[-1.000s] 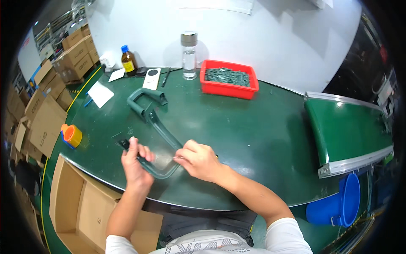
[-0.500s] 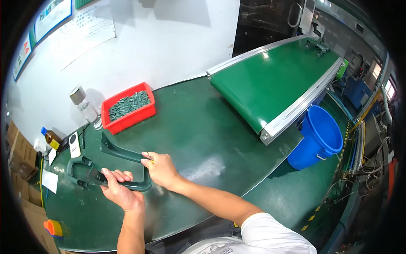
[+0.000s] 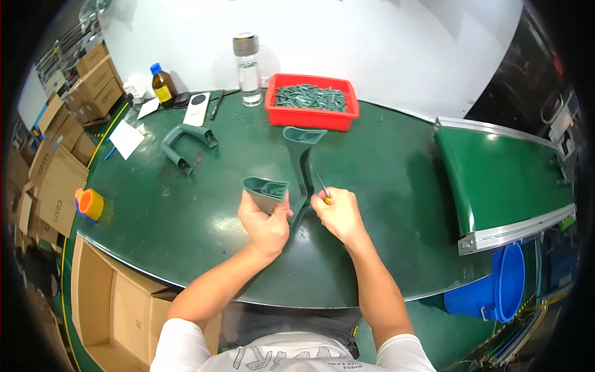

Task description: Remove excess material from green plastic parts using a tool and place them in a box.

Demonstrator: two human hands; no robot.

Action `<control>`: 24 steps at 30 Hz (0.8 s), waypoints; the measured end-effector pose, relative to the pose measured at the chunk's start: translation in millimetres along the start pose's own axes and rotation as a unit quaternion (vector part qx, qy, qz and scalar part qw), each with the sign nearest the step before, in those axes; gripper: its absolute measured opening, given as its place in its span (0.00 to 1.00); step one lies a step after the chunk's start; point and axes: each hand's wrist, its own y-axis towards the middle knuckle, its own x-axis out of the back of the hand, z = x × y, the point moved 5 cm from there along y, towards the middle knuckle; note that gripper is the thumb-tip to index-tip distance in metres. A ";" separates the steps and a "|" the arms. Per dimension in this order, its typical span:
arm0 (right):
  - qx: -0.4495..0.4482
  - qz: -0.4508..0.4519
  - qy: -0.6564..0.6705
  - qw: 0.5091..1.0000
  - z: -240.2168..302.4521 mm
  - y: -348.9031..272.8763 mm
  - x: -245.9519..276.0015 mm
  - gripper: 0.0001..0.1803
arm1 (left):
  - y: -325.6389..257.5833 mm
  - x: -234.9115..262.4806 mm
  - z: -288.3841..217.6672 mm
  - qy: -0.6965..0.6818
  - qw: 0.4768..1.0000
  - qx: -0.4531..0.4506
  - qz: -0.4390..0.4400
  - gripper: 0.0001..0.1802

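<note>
My left hand (image 3: 266, 228) is closed around one leg of a U-shaped dark green plastic part (image 3: 300, 162), whose hollow ends point away from me. In my right hand (image 3: 339, 214) is a small knife (image 3: 323, 187) with a thin metal blade and a bit of yellow showing at the grip. Its blade points up beside the part's other leg, and my right fingers are close against that leg. Whether the blade touches the plastic I cannot tell. A second U-shaped green part (image 3: 170, 147) lies on the table to the left.
A red bin (image 3: 313, 118) of small green pieces stands at the back beside a glass bottle (image 3: 250, 80). A brown bottle (image 3: 162, 87) and an orange tape roll (image 3: 91, 203) are left. Right are a conveyor (image 3: 502, 173) and blue bucket (image 3: 477, 301); an open carton (image 3: 93, 297) sits lower left.
My view has swung left. The held part has turned so its hollow ends point away from me, and my hands stand more side by side. The second part still lies on the table.
</note>
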 end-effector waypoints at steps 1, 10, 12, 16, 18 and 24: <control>0.002 0.019 0.001 1.000 0.8 -0.3 -5.9 0.13 | 2.1 5.8 1.2 -0.001 1.000 0.014 -0.021 0.10; 0.529 -0.217 0.031 0.820 91.3 -95.6 33.0 0.08 | 47.3 68.6 59.0 -0.180 0.923 0.308 -0.144 0.11; 0.495 -0.262 0.027 0.828 102.8 -69.5 63.0 0.15 | 43.9 66.4 58.5 -0.194 0.905 0.376 -0.056 0.11; 0.296 -0.220 0.110 0.923 113.7 29.2 79.1 0.21 | 28.9 61.0 63.7 -0.253 0.856 0.448 0.056 0.12; 0.308 -0.102 0.029 0.945 90.5 35.1 53.7 0.18 | 24.7 56.3 60.8 -0.271 0.834 0.475 0.079 0.13; 0.128 -0.032 0.145 0.981 20.2 27.9 13.2 0.09 | 31.1 43.4 37.5 -0.342 0.814 0.395 0.252 0.38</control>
